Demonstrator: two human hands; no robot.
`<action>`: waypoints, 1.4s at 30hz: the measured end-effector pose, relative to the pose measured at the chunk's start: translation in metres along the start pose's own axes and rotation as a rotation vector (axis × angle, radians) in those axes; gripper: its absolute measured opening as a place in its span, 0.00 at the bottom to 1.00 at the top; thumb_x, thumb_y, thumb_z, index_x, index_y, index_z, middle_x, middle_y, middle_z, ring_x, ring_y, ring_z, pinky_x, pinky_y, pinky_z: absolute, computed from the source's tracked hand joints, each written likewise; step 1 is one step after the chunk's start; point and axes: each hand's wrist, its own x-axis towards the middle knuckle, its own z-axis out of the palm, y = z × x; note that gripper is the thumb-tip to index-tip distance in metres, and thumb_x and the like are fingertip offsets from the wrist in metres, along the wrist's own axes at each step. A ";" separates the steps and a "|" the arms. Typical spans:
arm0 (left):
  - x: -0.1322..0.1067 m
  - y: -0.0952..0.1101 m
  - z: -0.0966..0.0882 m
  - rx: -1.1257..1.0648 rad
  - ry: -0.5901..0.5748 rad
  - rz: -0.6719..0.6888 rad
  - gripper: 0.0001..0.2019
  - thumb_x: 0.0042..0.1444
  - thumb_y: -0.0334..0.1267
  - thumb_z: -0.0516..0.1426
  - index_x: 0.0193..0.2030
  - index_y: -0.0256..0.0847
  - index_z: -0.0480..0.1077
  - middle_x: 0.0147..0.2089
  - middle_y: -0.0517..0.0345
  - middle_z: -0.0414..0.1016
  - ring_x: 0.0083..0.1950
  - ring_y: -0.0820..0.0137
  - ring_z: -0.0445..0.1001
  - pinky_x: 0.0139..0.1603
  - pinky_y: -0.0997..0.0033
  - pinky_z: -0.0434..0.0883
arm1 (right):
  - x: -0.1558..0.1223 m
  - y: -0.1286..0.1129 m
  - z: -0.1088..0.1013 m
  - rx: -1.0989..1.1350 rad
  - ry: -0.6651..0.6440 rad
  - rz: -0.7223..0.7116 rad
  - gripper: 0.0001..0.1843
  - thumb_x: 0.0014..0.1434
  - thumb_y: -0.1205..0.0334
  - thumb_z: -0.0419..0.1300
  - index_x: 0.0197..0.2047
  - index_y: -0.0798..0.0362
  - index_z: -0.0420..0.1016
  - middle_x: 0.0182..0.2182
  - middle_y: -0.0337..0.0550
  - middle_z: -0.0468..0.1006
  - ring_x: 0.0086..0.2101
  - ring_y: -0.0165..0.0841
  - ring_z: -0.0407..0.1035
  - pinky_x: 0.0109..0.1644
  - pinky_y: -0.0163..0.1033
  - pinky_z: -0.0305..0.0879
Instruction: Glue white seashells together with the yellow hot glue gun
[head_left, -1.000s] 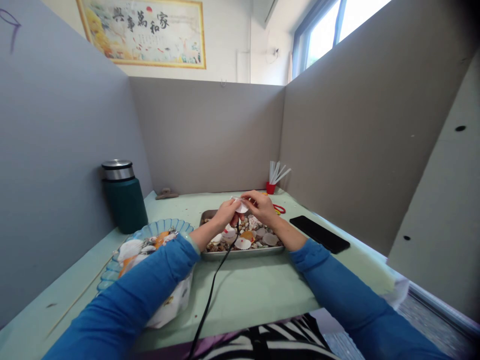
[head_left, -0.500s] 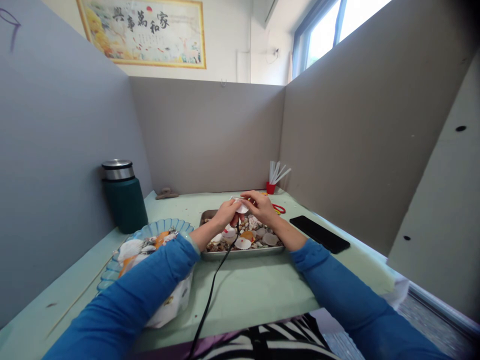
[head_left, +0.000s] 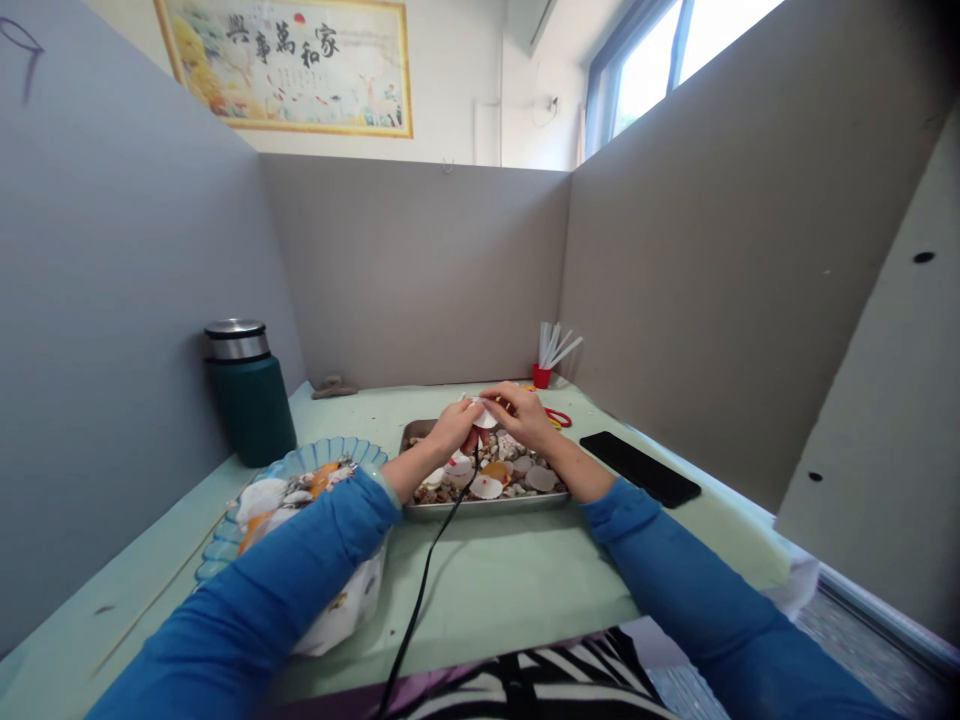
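Both my hands meet over a metal tray point(head_left: 480, 505) filled with shells and pebbles. My left hand point(head_left: 452, 427) and my right hand point(head_left: 521, 413) are closed together on a white shell point(head_left: 484, 414), held just above the tray's far half. A black cable point(head_left: 420, 590) runs from under my left hand down to the near table edge; what it joins to is hidden by the fingers. Blue sleeves cover both forearms.
A blue glass plate point(head_left: 300, 462) with shells sits left of the tray. A dark green flask point(head_left: 250, 394) stands at the far left. A black phone point(head_left: 640, 467) lies to the right. A red cup of white sticks point(head_left: 544, 365) and red scissors point(head_left: 556, 417) are behind. Grey partitions enclose the table.
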 end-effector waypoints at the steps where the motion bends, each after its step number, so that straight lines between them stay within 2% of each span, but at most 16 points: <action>1: 0.000 0.000 0.000 0.001 0.000 0.001 0.10 0.58 0.39 0.47 0.30 0.36 0.62 0.18 0.61 0.69 0.11 0.79 0.58 0.13 0.79 0.52 | 0.000 0.000 0.000 0.000 -0.001 0.003 0.09 0.61 0.62 0.55 0.42 0.54 0.75 0.35 0.46 0.76 0.34 0.32 0.70 0.39 0.36 0.65; 7: -0.001 0.000 -0.001 -0.001 -0.025 0.019 0.14 0.60 0.44 0.47 0.30 0.36 0.62 0.19 0.60 0.69 0.11 0.79 0.58 0.13 0.79 0.53 | 0.000 -0.001 0.000 0.004 0.000 0.022 0.10 0.61 0.63 0.55 0.42 0.54 0.75 0.36 0.46 0.76 0.35 0.33 0.70 0.39 0.37 0.65; 11: -0.001 0.000 0.000 -0.019 0.004 0.006 0.16 0.60 0.48 0.48 0.31 0.36 0.62 0.18 0.60 0.69 0.11 0.80 0.58 0.14 0.79 0.52 | -0.001 -0.002 0.000 0.008 -0.003 0.031 0.10 0.62 0.61 0.54 0.43 0.54 0.75 0.36 0.46 0.76 0.36 0.33 0.70 0.38 0.37 0.66; 21: 0.000 0.000 0.000 0.083 0.053 -0.004 0.16 0.60 0.48 0.48 0.28 0.38 0.61 0.18 0.61 0.68 0.11 0.79 0.58 0.14 0.79 0.53 | -0.001 0.001 0.003 0.022 0.000 0.053 0.11 0.62 0.60 0.54 0.44 0.54 0.73 0.37 0.46 0.77 0.36 0.33 0.70 0.38 0.36 0.64; 29: -0.003 0.002 0.001 0.181 0.019 0.018 0.17 0.61 0.48 0.48 0.28 0.38 0.63 0.18 0.60 0.69 0.12 0.78 0.59 0.15 0.78 0.53 | 0.000 -0.001 0.001 0.023 -0.007 0.134 0.09 0.61 0.61 0.53 0.38 0.54 0.73 0.27 0.40 0.73 0.29 0.30 0.66 0.32 0.34 0.60; 35: -0.004 0.006 0.002 0.201 0.012 0.027 0.17 0.61 0.46 0.47 0.27 0.37 0.64 0.17 0.60 0.68 0.12 0.78 0.58 0.15 0.78 0.53 | 0.001 -0.003 0.001 0.068 -0.041 0.165 0.09 0.61 0.60 0.52 0.37 0.54 0.72 0.26 0.38 0.72 0.27 0.29 0.64 0.31 0.33 0.58; 42: -0.003 0.003 0.001 0.161 0.016 0.020 0.18 0.60 0.49 0.48 0.27 0.38 0.64 0.16 0.60 0.68 0.13 0.78 0.59 0.16 0.78 0.53 | 0.000 -0.001 0.001 0.116 -0.053 0.176 0.09 0.61 0.60 0.52 0.37 0.54 0.71 0.25 0.37 0.71 0.26 0.29 0.63 0.30 0.33 0.58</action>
